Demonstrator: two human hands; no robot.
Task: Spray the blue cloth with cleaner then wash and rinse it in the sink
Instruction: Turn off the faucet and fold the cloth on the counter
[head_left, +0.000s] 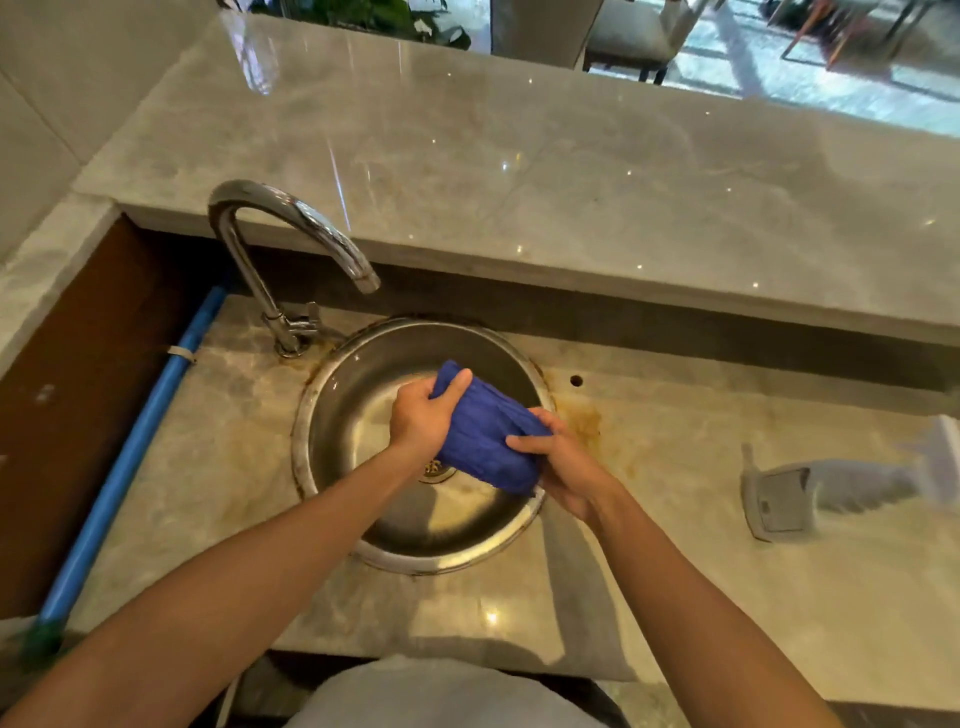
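blue cloth (483, 434) bunched between your hands, held over the round steel sink (363, 551).

your left hand (423, 415) grips its far end and your right hand (563, 462) clamps the near end. no water shows at the faucet (291, 228), so you may wring it without rinsing. drips could land on the stained counter (675, 571). the basin holds nothing but its drain (434, 470); the spray bottle (831, 491) lies blurred at right.

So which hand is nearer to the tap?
The left hand. It grips the blue cloth's end on the tap's side of the sink; the right hand holds the far end.
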